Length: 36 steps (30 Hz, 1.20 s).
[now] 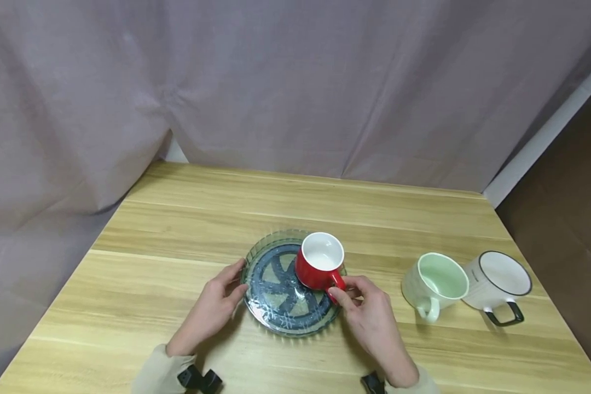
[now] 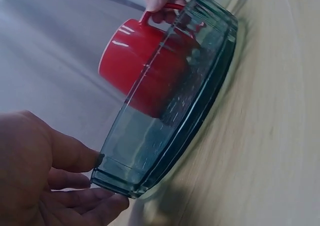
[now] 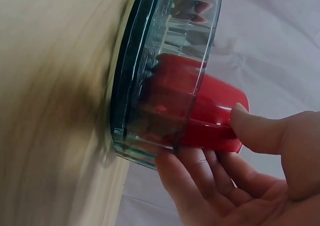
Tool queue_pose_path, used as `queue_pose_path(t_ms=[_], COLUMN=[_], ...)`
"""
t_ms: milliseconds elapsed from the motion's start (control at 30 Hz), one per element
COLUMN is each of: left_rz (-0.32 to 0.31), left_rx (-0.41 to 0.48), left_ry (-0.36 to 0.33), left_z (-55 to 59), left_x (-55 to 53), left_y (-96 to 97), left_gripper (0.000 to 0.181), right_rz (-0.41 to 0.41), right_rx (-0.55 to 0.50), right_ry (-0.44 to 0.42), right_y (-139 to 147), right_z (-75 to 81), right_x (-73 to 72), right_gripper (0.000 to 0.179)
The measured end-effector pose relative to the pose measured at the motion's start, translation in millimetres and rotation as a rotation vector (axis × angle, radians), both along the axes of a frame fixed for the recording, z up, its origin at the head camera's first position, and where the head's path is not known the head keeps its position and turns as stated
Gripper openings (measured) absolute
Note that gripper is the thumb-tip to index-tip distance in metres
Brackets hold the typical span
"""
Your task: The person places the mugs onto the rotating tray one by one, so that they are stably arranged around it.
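"What's the left hand (image 1: 213,307) doing?"

"Pinching the glass dish (image 1: 272,320) at nine o'clock."

"And the right hand (image 1: 372,320)?"

"It's holding the red mug (image 1: 311,273) inside the dish, toward two o'clock, gripping its handle (image 1: 337,279)."

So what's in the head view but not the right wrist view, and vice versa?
Only the head view: the green mug, the white mug, and the inside of the red mug. Only the right wrist view: the red mug's side seen through the wall of the glass dish. Both: the red mug, glass dish, right hand, wooden table and curtain.
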<state>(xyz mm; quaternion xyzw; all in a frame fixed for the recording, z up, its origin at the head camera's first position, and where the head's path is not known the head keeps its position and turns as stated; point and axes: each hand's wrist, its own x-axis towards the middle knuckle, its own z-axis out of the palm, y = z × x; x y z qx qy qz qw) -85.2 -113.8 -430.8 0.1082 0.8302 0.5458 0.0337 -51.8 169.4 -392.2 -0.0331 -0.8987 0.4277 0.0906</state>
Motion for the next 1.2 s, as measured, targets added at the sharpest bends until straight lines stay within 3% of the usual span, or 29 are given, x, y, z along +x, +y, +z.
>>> queue_pose_path(t_ms=[233, 533, 833, 1200], left_rz=[-0.001, 0.003, -0.010, -0.018], left_rx=[-0.079, -0.192, -0.194, -0.139], left_ry=[0.033, 0.031, 0.009, -0.030], left_z=[4.5, 7.5, 9.1, 11.2], left_x=[-6.6, -13.1, -15.1, -16.4], left_y=[-1.2, -0.3, 1.2, 3.3], left_gripper=[0.058, 0.058, 0.061, 0.058], right_rz=[-0.022, -0.059, -0.121, -0.322], right_rx=[-0.052, 0.015, 0.060, 0.083], right_ry=[0.068, 0.191, 0.413, 0.463], right_y=[0, 9, 35, 70], right_z=[0.8, 16.4, 35.9, 39.1], right_x=[0.2, 10.8, 22.7, 35.9], right_gripper=[0.025, 0.020, 0.017, 0.016])
